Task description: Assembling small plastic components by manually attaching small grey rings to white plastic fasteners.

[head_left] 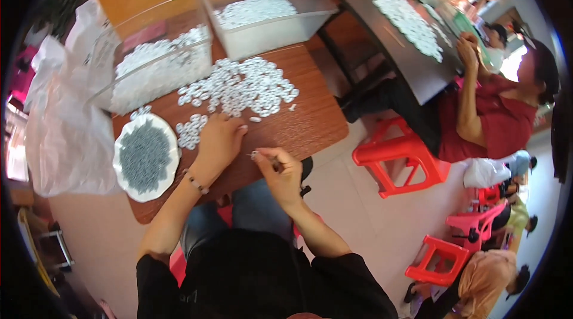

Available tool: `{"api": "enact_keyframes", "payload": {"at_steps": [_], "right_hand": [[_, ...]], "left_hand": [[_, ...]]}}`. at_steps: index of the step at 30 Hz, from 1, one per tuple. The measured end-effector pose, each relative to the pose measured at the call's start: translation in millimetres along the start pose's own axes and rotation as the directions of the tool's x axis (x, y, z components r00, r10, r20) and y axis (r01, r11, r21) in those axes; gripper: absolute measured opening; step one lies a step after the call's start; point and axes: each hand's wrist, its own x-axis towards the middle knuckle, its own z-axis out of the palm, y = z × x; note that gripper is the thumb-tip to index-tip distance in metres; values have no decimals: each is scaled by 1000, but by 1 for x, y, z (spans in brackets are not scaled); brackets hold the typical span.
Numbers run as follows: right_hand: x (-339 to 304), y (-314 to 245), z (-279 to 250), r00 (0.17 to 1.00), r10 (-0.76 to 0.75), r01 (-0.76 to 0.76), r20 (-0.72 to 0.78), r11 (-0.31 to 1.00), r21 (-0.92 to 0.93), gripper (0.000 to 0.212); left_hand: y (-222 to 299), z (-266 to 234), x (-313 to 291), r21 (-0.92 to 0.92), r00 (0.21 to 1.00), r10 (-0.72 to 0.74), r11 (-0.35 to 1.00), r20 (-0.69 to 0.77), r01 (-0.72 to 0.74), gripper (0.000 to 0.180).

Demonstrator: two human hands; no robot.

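My right hand [282,174] is closed in a pinch just past the table's front edge. A small white piece [255,155] with a thin point sticking out sits between its thumb and fingertip. Farther left, my left hand [219,138], a beaded bracelet on its wrist, is curled at the near side of a loose pile of white oval rings [248,86]. Its fingers are pressed together; a pale speck shows at the tips, too small to name. Beside the left forearm stands a white scalloped plate [173,146] heaped with small grey pieces [145,156].
At the table's back stand two clear plastic bins, a left bin [161,53] and a right bin [262,35], both holding white pieces. A plastic bag [68,134] hangs at the left. Rightward are a red stool [397,155] and a seated co-worker [495,110] at a dark table [388,35].
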Motion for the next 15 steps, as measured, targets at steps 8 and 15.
{"api": "enact_keyframes", "payload": {"at_steps": [8,15], "right_hand": [[3,7,-8,1000,-6,5,8,997,78,13],[2,8,-4,999,-41,40,7,992,120,11]], "left_hand": [[17,-30,-41,-565,892,-398,694,215,446,17],[24,-44,-79,-815,769,-538,235,344,529,17]]}}
